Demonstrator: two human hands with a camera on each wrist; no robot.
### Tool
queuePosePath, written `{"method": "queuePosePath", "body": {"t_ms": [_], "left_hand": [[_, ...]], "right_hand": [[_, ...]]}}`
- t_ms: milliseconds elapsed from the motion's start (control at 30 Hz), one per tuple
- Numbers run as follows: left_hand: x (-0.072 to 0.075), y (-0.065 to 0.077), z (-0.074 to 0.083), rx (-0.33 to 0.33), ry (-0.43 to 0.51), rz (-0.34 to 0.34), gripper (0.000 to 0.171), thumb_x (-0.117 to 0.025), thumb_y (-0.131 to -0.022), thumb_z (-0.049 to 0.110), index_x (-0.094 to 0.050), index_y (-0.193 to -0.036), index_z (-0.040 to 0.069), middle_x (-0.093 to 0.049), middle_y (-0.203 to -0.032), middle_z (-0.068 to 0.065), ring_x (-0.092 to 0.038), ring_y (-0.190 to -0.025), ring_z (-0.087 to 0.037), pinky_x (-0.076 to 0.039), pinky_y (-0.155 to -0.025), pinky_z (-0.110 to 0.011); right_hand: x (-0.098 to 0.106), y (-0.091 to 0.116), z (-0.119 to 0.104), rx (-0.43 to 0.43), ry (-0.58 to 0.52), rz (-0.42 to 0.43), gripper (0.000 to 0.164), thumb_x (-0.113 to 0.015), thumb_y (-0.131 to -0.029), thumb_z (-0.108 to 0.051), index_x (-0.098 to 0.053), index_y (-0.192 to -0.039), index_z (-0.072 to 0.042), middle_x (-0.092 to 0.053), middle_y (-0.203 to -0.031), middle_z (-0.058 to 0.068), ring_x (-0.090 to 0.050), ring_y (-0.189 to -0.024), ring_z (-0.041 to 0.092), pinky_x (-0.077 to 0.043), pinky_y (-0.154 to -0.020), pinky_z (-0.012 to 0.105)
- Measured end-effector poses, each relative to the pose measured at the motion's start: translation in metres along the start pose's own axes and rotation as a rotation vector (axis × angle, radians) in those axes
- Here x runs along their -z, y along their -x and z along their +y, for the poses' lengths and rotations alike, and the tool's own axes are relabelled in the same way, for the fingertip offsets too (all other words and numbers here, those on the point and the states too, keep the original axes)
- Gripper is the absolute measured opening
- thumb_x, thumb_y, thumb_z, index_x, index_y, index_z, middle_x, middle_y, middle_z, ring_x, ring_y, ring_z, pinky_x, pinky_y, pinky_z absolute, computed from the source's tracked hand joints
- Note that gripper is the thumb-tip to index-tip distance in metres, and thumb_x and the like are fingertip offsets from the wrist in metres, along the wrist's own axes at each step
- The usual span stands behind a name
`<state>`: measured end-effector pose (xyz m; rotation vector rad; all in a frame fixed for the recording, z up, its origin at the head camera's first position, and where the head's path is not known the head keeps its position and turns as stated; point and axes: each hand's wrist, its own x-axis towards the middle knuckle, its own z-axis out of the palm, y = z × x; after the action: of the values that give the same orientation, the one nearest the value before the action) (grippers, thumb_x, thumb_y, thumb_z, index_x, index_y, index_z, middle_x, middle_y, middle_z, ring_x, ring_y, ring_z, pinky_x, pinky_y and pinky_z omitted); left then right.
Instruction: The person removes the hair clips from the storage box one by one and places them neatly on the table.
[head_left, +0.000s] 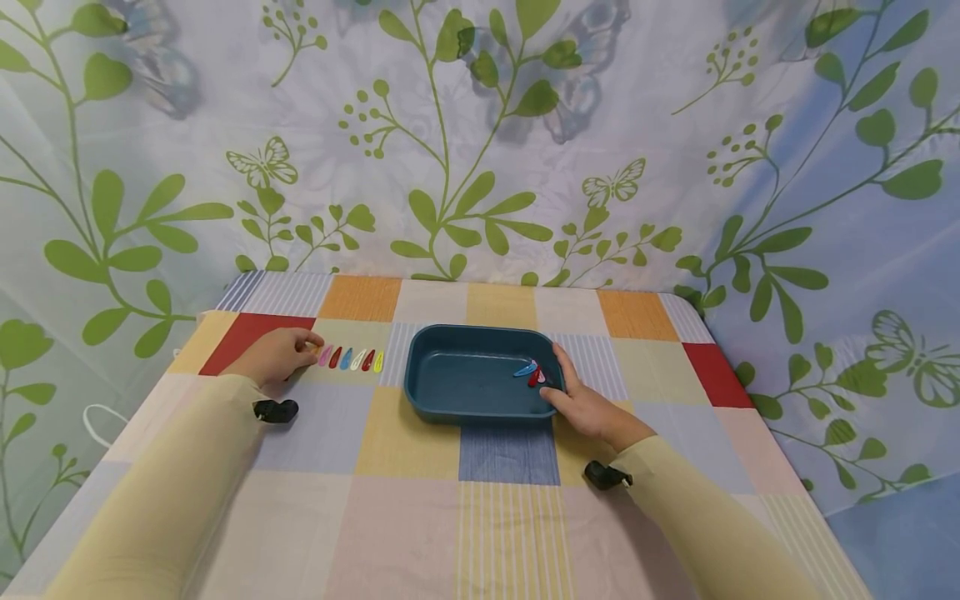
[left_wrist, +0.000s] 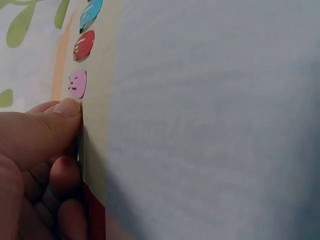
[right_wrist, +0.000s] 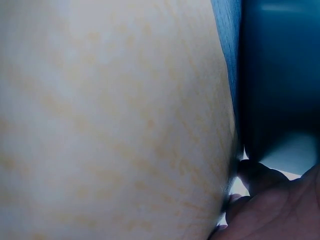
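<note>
Here, on the patchwork-covered desk (head_left: 405,533), the left hand (head_left: 279,354) is at the left end of a row of hair clips (head_left: 357,359), thumb tip just beside the pink clip (head_left: 325,356); whether it pinches anything I cannot tell. To the row's right, the right hand (head_left: 588,407) grips the dark blue tray (head_left: 450,387) by its right end, thumb near the blue clip (head_left: 527,369) and red clip (head_left: 533,380) inside.

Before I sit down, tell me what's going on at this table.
A person's right hand grips the right end of a dark teal, rounded rectangular tray; small blue and red hair clips lie inside near it. The left hand is at the left end of a row of colourful teardrop-shaped clips on the patchwork-patterned tablecloth, beside the pink one. Whether it pinches anything is unclear.
</note>
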<state>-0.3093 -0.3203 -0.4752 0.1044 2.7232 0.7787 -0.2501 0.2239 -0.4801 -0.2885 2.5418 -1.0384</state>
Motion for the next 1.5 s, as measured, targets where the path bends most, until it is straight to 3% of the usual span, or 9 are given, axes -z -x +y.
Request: {"method": "queuePosePath", "body": {"t_ms": [367,1133,1233,1333,1433,1500], "left_hand": [[0.0,-0.005,-0.004,0.002,0.027,-0.021,0.051,-0.071,-0.101,0.023,-0.059,-0.148,0.007,-0.062,-0.095,-0.01,-0.058,-0.081,-0.023,-0.048,-0.067,-0.031],[0.003,0.003,0.002,-0.007,0.024,-0.028,0.053,-0.07,-0.102,0.024,-0.057,-0.149,0.004,-0.06,-0.094,-0.011,-0.058,-0.081,-0.023,-0.049,-0.067,-0.031],[0.006,0.004,0.001,-0.025,0.006,0.015,0.052,-0.068,-0.103,0.025,-0.056,-0.149,0.004,-0.063,-0.097,-0.011,-0.058,-0.085,-0.024,-0.05,-0.069,-0.032],[0.009,0.005,0.007,-0.049,0.001,0.096,0.051,-0.064,-0.105,0.026,-0.055,-0.15,0.004,-0.066,-0.109,-0.015,-0.059,-0.097,-0.028,-0.054,-0.081,-0.038],[0.011,0.005,0.02,-0.083,0.039,0.167,0.049,-0.061,-0.108,0.026,-0.053,-0.151,0.006,-0.067,-0.121,-0.017,-0.06,-0.11,-0.033,-0.055,-0.095,-0.047],[0.012,0.005,0.032,-0.127,0.068,0.193,0.048,-0.061,-0.108,0.026,-0.053,-0.152,0.007,-0.067,-0.126,-0.017,-0.061,-0.114,-0.035,-0.055,-0.098,-0.049]], "right_hand": [[0.001,0.001,-0.001,-0.005,0.009,0.003,0.085,-0.041,-0.11,-0.045,0.021,-0.166,-0.03,0.003,-0.177,0.021,-0.023,-0.157,0.053,-0.019,-0.125,0.071],[0.0,0.003,0.001,-0.004,-0.006,0.005,0.085,-0.042,-0.11,-0.044,0.02,-0.167,-0.029,0.001,-0.176,0.023,-0.026,-0.155,0.055,-0.02,-0.125,0.07],[0.0,0.003,0.0,-0.003,-0.009,0.004,0.085,-0.043,-0.11,-0.043,0.019,-0.167,-0.029,0.0,-0.176,0.024,-0.025,-0.156,0.054,-0.02,-0.125,0.07],[0.0,0.003,-0.001,-0.004,-0.013,0.002,0.085,-0.043,-0.11,-0.043,0.019,-0.167,-0.029,-0.001,-0.176,0.024,-0.023,-0.156,0.053,-0.018,-0.126,0.069],[0.001,0.003,-0.001,-0.005,-0.013,-0.001,0.085,-0.042,-0.11,-0.042,0.019,-0.167,-0.029,-0.001,-0.176,0.024,-0.022,-0.157,0.053,-0.018,-0.126,0.069],[0.001,0.003,-0.002,-0.005,-0.011,-0.003,0.085,-0.042,-0.11,-0.043,0.02,-0.167,-0.03,0.0,-0.176,0.023,-0.023,-0.157,0.054,-0.019,-0.126,0.069]]}}
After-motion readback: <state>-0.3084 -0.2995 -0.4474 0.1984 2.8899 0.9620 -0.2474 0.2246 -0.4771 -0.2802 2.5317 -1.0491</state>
